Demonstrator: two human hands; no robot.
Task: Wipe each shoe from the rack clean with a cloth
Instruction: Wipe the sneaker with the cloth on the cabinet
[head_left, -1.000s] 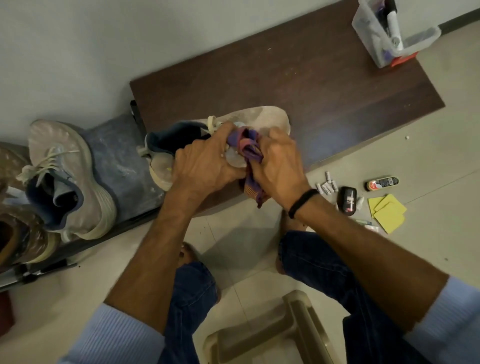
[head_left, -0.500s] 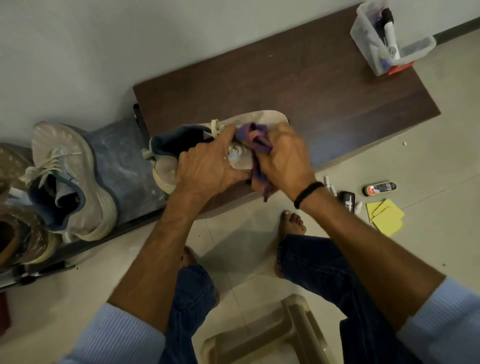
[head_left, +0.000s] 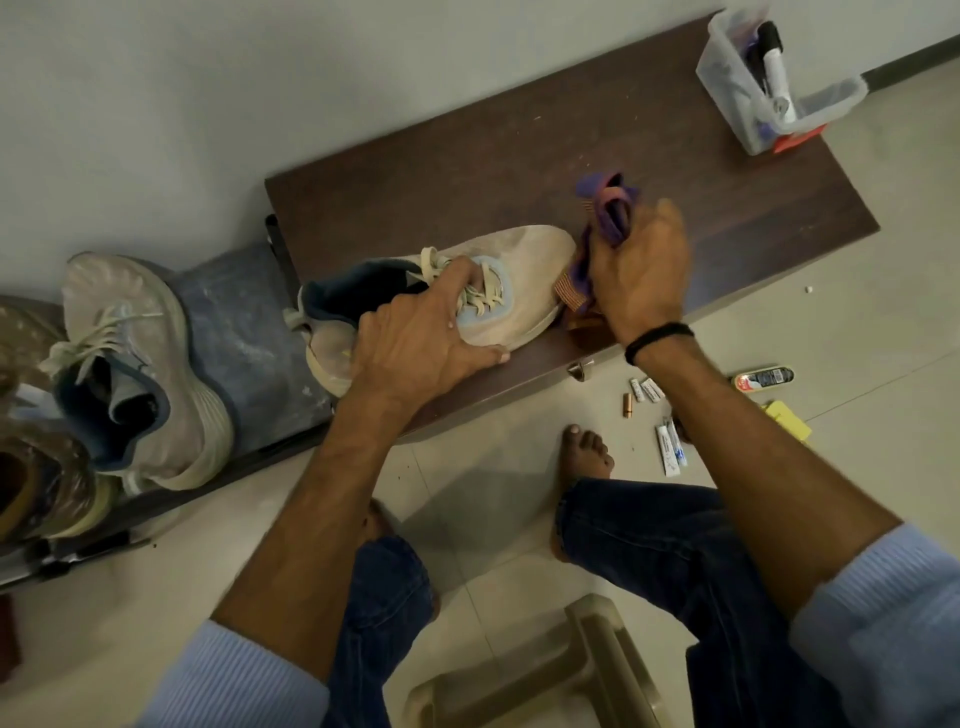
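Note:
A dusty beige sneaker (head_left: 530, 260) with a dark blue lining lies on the dark brown wooden board (head_left: 498, 156), toe pointing right. My left hand (head_left: 421, 343) grips it over the laces and near side. My right hand (head_left: 639, 275) holds a bunched purple and orange cloth (head_left: 605, 213) just off the sneaker's toe. The matching sneaker (head_left: 140, 374) stands on the grey shoe rack (head_left: 244, 332) at the left, and part of a brown shoe (head_left: 36, 483) shows at the far left edge.
A clear plastic box (head_left: 737, 98) with a marker and other items stands at the board's far right end. Small tubes, a battery, a polish bottle (head_left: 763, 376) and yellow notes (head_left: 789, 421) lie on the tiled floor. A beige plastic stool (head_left: 545, 675) sits between my knees.
My right hand has swept the cloth from the sneaker's laces rightward, past the toe. My left hand keeps its grip on the sneaker, which now shows its whole front.

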